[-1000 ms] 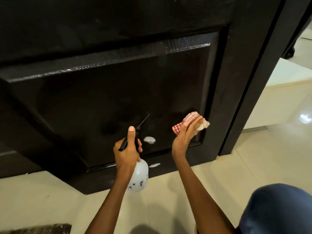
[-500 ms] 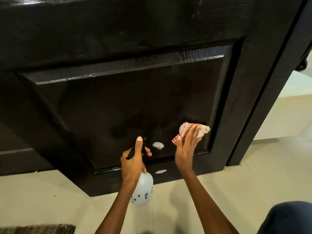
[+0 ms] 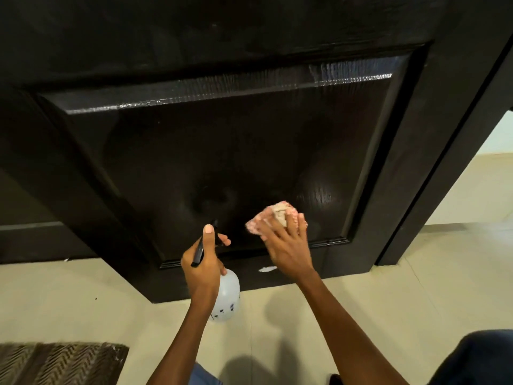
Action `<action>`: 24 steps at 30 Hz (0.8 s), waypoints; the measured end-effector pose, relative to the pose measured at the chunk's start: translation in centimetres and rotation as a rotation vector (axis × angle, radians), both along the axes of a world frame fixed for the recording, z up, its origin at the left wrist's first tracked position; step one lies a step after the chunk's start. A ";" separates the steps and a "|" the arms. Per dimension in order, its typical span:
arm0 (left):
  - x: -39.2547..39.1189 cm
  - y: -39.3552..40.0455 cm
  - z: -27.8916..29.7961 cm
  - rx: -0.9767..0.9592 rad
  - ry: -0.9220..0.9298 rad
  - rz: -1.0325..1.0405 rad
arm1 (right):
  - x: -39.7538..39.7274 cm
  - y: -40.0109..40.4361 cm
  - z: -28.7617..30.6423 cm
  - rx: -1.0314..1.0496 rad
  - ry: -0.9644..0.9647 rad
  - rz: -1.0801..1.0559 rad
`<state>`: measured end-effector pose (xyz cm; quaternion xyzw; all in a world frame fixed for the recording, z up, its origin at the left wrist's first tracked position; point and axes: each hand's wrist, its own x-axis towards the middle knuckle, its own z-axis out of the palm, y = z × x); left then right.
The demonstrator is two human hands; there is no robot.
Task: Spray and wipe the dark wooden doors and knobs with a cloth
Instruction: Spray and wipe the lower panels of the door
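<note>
Cloth pressed flat on the dark door under your right hand, fingers spread straight, your left hand gripping the spray bottle.

Door: we see a dark, almost black wooden door with a raised rectangular panel framed by moulding; the upper bevel shines, and a faint glossy sheen shows on the panel's lower right.
Foam spot: a small white patch sits on the door's bottom rail, below the panel.
Cloth: we see a crumpled red-and-white checked cloth flat against the panel's lower right part, blurred.
Spray bottle: a translucent white bottle with small dark prints and a black trigger head, tilted, its nozzle towards the lower panel.
</note>
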<state>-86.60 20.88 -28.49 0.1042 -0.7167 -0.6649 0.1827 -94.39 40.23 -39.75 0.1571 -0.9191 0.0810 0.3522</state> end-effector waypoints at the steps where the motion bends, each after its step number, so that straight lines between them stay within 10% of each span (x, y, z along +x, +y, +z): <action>1: -0.1 0.1 0.0 -0.005 -0.008 -0.013 | 0.0 1.2 -0.4 -0.107 -0.017 -0.078; 10: 0.6 0.0 -1.8 0.056 -0.062 -0.036 | -0.4 -0.5 -0.3 -1.297 -0.033 -0.294; 19: 1.5 -3.1 -4.4 0.039 0.036 0.125 | -1.3 -9.9 -3.8 0.134 -0.089 0.182; 24: 1.2 -2.4 -4.9 -0.003 0.039 0.103 | -1.4 -4.0 -6.2 0.092 0.002 0.084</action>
